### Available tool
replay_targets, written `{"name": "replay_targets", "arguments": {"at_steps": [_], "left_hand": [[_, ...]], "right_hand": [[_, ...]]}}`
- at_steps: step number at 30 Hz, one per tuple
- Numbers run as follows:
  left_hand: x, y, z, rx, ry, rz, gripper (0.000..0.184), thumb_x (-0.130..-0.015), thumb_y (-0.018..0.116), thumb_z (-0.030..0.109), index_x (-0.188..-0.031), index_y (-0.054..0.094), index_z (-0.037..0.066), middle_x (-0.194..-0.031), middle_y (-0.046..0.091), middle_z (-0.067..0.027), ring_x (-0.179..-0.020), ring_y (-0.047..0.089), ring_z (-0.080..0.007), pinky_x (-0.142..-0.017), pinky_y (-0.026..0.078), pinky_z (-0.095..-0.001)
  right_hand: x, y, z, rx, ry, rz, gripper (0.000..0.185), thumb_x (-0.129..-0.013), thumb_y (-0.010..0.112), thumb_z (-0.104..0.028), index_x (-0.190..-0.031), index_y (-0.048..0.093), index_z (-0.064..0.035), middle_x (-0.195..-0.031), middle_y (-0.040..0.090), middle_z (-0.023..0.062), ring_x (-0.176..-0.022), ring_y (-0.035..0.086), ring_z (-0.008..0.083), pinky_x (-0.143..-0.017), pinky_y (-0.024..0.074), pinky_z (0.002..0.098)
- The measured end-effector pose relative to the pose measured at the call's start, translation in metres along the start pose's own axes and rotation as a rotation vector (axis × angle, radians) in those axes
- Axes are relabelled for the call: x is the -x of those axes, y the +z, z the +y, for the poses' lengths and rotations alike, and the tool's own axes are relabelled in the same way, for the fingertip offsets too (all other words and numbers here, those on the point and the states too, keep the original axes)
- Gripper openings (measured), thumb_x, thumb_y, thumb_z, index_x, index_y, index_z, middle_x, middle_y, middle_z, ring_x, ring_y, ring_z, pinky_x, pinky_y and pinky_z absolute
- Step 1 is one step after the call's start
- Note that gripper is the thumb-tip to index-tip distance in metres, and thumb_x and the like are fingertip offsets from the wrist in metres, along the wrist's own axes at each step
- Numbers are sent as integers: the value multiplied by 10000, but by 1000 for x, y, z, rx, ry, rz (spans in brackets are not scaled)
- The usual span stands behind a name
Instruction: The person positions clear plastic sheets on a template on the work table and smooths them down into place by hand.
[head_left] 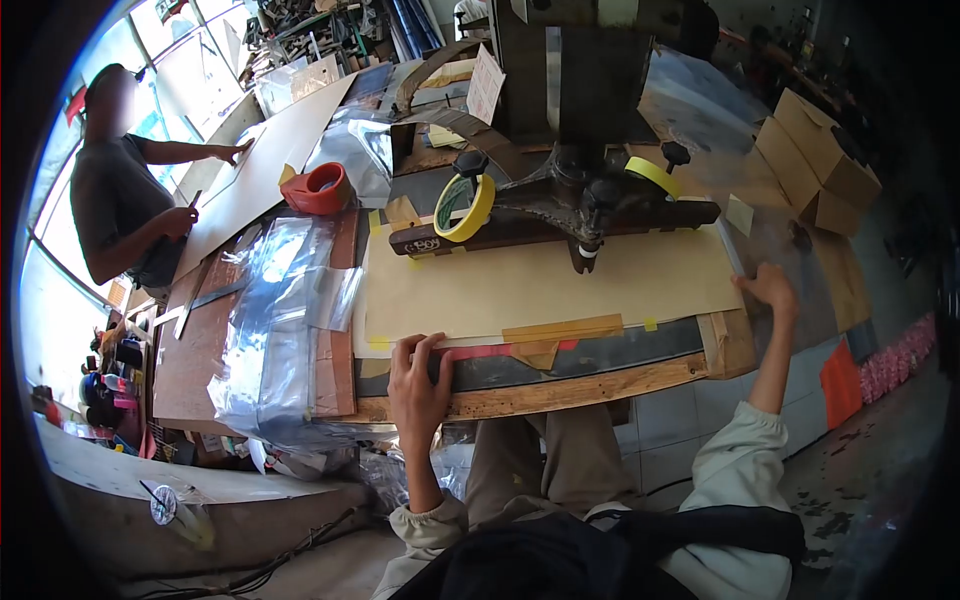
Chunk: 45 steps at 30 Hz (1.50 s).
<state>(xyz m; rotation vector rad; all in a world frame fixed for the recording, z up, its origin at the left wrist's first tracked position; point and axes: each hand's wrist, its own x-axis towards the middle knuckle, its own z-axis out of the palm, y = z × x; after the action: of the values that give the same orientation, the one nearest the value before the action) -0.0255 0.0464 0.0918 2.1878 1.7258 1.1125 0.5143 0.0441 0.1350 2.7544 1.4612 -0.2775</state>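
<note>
A beige sheet (560,290) of paper or thin card lies flat under the dark bar (640,225) of a black press (570,180). My left hand (418,380) rests at its near left edge, fingertips on the sheet and thumb apart. At the right edge, my right hand (772,288) touches the sheet's border with extended fingers, thumb spread away. Brown tape (562,328) and small yellow tape pieces lie along the near edge, close to a red strip (480,352). Yellow tape rolls (465,208) hang on the press's knobs.
Left of the sheet are clear plastic bags (275,310) and a red tape dispenser (320,188). Beyond them, another person (130,190) stands touching a large pale board (260,170). An open cardboard box (815,165) sits at right. A wooden edge (580,388) borders the table's front.
</note>
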Motion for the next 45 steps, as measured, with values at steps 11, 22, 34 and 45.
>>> {"name": "replay_targets", "arguments": {"at_steps": [11,22,34,45], "left_hand": [[-3,0,4,2,-29,-14,233,-862,660,150,-1085,627,90,-1022,563,-115,-934,594,-314,-784,486,-416],[0,0,6,-52,-14,27,249,-868,662,176,-1103,624,103,-1022,570,-107,-946,594,-303,-790,490,-416],[1,0,3,-19,-20,27,237,-873,655,161,-1100,624,97,-1022,579,-106,-934,603,-298,-790,497,-407],[1,0,6,-30,-17,34,215,-870,648,137,-1076,632,81,-1023,583,-105,-930,607,-299,-782,495,-409]], "right_hand": [[-145,23,-5,-303,-595,670,282,-857,579,-111,-1096,645,24,-1103,646,221,-1046,609,381,-900,468,428],[-155,44,-2,-311,-576,704,250,-855,550,-82,-1064,654,6,-1054,659,195,-1004,612,375,-887,475,417],[-142,36,-11,-210,-384,642,324,-774,511,27,-1093,560,-5,-1057,583,192,-1035,565,384,-860,471,427],[-137,37,-14,-332,-470,639,493,-688,472,100,-1152,585,-21,-1117,598,181,-1104,549,371,-931,447,420]]}}
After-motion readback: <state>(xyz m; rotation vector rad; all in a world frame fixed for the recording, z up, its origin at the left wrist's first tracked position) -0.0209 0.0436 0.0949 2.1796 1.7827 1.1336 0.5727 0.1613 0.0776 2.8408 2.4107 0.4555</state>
